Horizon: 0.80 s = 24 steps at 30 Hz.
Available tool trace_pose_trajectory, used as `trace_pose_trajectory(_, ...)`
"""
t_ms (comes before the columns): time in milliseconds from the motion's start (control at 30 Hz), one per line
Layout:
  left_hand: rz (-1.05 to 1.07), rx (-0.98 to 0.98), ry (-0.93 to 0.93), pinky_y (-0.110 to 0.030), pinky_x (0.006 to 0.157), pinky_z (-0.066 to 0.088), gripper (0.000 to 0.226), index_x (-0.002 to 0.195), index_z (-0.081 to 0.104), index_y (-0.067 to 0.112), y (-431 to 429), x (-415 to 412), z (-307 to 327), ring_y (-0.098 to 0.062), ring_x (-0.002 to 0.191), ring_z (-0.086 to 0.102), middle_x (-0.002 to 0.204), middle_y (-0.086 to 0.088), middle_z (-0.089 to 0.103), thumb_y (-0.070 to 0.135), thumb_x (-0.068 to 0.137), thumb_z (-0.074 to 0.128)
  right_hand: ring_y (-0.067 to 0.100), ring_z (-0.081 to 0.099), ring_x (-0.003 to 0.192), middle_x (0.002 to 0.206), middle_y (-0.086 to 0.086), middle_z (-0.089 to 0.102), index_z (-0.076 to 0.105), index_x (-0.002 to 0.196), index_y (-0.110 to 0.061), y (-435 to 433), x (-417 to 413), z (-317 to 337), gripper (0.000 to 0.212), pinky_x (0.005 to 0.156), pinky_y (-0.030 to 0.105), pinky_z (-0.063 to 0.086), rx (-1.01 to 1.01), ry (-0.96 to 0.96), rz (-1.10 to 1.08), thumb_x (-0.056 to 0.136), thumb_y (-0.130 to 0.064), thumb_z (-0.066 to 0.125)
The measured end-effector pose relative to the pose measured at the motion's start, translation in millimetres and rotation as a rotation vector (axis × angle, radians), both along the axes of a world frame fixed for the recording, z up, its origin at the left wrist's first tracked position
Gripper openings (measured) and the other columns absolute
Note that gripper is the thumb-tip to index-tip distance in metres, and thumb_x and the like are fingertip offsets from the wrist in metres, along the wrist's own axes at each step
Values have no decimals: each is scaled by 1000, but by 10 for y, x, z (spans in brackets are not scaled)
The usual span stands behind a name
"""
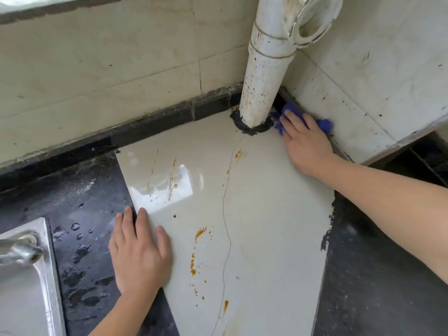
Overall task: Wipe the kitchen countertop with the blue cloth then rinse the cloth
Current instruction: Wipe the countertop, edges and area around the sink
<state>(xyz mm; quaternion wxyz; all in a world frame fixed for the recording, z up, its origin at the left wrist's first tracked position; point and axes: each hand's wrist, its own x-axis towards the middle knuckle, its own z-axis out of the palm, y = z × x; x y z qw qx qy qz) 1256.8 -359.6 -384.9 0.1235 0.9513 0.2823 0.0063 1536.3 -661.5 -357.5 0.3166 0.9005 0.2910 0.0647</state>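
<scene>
1. One blue cloth [324, 123] sits bunched in the far corner of the desk [266, 214] — just beside the base of the white pipe [264, 81].
2. Right hand [306, 144] lies on top of it, fingers [289, 115] stretched out and pressing down.
3. Left hand [139, 251] lies flat on the desk, fingers straight, holding nothing.
4. Orange splashes [200, 232] dot the pale surface between the hands — sink [26, 294] at near left.

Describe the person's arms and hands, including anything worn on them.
Both are bare. The left hand and right hand wear no gloves, and no rings or watch show. The left forearm and right forearm are uncovered as far as the frame shows; no sleeve is in view.
</scene>
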Motion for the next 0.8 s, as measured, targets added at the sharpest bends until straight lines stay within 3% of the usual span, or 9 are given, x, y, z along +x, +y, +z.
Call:
trace_pose_trajectory(100,2,-15,-4,-48,117,16,64,144,35,10,-12,2,40,-31,145,17,156,-15,26,46,92,22,32,27,141,149,15,39,55,130,-3,-333,-412,49,46,109,48,15,-56,25,-5,89,-15,39)
trace_pose_trajectory(233,5,-41,-29,-48,117,14,65,144,35,11,-36,5,64,-30,145,15,156,-15,25,46,91,23,33,41,133,138,19,51,63,115,6,-768,-963,98,42,103,49,28,77,86,9,84,-6,38)
trace_pose_trajectory(400,3,-40,-49,-49,118,14,64,143,36,9,-57,-6,72,-33,144,18,155,-18,27,43,91,24,30,50,124,124,9,63,73,94,-4,-965,-1357,353,23,89,41,41,210,313,-113,73,-4,63)
trace_pose_trajectory(467,5,-32,-54,-49,117,15,63,142,38,7,-71,-4,68,-35,143,19,154,-19,29,42,91,24,23,54,115,119,0,66,75,98,-15,-830,-1356,539,24,88,36,43,486,444,-308,80,-7,61)
trace_pose_trajectory(533,0,-33,-52,-50,117,16,63,142,38,6,-83,6,73,-36,143,21,153,-20,29,41,91,24,17,60,99,107,-2,68,74,102,-19,-583,-1196,705,28,85,29,45,950,557,-540,82,-7,59)
trace_pose_trajectory(600,-6,-26,-42,-50,117,17,63,142,38,5,-81,4,69,-36,143,21,153,-20,29,41,92,24,19,60,105,115,0,65,69,114,-17,-308,-987,724,36,92,30,45,1212,514,-529,83,-3,57)
trace_pose_trajectory(700,-9,-1,-50,-51,117,20,62,142,39,4,-71,-4,52,-36,142,23,152,-21,31,40,93,24,26,35,136,149,7,38,47,139,-18,92,-744,373,46,112,39,28,1027,433,-530,94,-25,50)
trace_pose_trajectory(800,-3,17,-48,-49,117,19,63,141,40,5,-56,10,35,-36,142,24,152,-21,32,41,93,22,29,11,145,159,9,15,29,148,-18,590,-544,-25,61,116,44,12,900,341,-676,97,-51,36)
